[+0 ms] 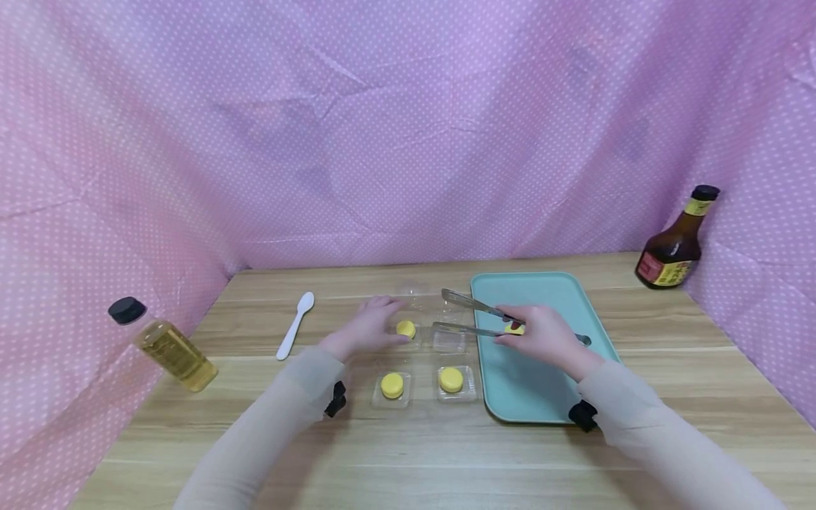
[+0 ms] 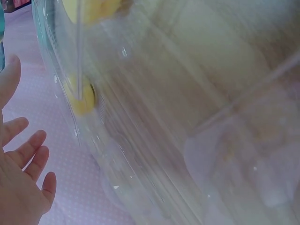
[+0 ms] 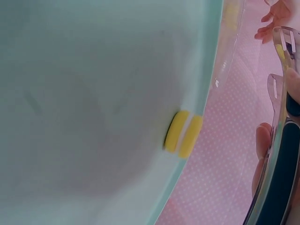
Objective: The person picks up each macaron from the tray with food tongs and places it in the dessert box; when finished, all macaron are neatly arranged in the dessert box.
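Observation:
My right hand (image 1: 542,336) grips metal tongs (image 1: 478,305) with dark handle panels, seen also in the right wrist view. The tongs' arms are spread apart, tips pointing left past the edge of the light green tray (image 1: 529,397). Under that hand, a yellow macaron (image 3: 183,133) with a pale filling sits on the tray. My left hand (image 1: 370,327), fingers loosely extended, is beside a clear plastic box holding a yellow macaron (image 1: 406,329). Nearer me, two more clear boxes hold yellow macarons, one left (image 1: 392,385) and one right (image 1: 450,380). A clear compartment (image 1: 449,341) lies beneath the tong tips.
A white spoon (image 1: 296,326) lies left of my left hand. At the table's left edge stands an oil bottle (image 1: 175,354) with a black cap. A dark brown sauce bottle (image 1: 672,248) stands at the back right. Pink dotted cloth (image 1: 408,142) hangs behind the wooden table (image 1: 408,460).

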The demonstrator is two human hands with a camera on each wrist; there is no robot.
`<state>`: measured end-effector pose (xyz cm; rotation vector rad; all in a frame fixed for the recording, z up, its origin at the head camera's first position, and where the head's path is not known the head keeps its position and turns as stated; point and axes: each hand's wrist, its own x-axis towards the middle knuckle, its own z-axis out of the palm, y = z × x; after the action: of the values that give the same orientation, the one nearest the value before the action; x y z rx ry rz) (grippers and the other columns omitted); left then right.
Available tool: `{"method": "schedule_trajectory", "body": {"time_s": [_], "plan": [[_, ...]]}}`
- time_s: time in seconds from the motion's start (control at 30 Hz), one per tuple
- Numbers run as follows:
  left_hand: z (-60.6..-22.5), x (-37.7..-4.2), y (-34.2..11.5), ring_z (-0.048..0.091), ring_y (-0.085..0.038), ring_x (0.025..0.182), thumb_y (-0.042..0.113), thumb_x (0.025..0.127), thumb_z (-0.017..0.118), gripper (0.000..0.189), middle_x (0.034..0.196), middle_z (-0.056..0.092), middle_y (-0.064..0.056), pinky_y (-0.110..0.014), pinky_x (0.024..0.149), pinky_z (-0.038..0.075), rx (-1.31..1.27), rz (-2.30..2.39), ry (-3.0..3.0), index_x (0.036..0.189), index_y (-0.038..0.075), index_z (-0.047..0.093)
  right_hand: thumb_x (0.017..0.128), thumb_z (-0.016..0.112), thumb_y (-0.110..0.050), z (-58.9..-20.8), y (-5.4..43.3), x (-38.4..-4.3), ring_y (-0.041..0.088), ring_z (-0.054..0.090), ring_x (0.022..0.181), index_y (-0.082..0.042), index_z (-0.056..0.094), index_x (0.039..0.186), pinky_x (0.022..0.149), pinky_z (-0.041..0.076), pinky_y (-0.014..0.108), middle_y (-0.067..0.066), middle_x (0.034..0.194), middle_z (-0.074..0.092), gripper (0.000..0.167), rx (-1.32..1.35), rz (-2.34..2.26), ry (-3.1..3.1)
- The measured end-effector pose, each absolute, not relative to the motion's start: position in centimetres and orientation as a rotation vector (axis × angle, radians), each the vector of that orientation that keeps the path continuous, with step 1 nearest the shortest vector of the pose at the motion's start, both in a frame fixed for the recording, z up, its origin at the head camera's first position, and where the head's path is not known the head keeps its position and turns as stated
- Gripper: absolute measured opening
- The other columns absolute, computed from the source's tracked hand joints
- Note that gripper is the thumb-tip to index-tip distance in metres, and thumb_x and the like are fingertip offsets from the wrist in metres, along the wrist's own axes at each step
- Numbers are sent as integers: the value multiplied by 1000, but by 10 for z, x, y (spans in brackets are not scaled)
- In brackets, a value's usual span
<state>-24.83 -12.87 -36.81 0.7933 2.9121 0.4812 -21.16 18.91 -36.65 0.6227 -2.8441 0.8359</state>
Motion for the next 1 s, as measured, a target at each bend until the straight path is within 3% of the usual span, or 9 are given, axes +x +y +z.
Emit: {"method": "schedule_trajectory", "body": {"time_s": [0.13,0.33,0.57,0.73,1.0], "plan": [[-369,-247,-125,33,-34,136,39,83,70,74,145,41,-16,-60,113,16,801,496,2912,143,10,40,76,78,-23,-369,204,-205,8,46,55,-1,60,125,46,37,21,13,94,71,57,578,875,-2839],[-368,-247,-118,32,-32,137,42,84,69,73,147,40,-12,-57,115,15,769,471,2938,143,10,40,76,79,-23,-372,228,-202,7,47,58,2,60,124,46,37,21,13,89,70,57,555,885,-2821],[-366,-248,-106,30,-32,138,42,81,71,76,148,39,-13,-57,116,13,805,473,2887,144,11,39,76,79,-24,-367,246,-197,4,32,48,2,60,124,43,33,21,13,86,70,58,519,840,-2853],[-365,-251,-100,26,-32,140,39,80,73,77,148,38,-13,-59,115,11,825,494,2859,143,12,40,75,79,-26,-362,257,-195,4,34,49,1,60,125,44,33,21,8,85,70,60,527,806,-2899],[-362,-253,-91,22,-32,142,35,81,74,75,148,38,-13,-61,114,11,785,518,2817,144,13,40,73,81,-26,-364,270,-196,3,49,59,3,63,119,48,38,20,4,81,69,57,580,732,-2908]]}}
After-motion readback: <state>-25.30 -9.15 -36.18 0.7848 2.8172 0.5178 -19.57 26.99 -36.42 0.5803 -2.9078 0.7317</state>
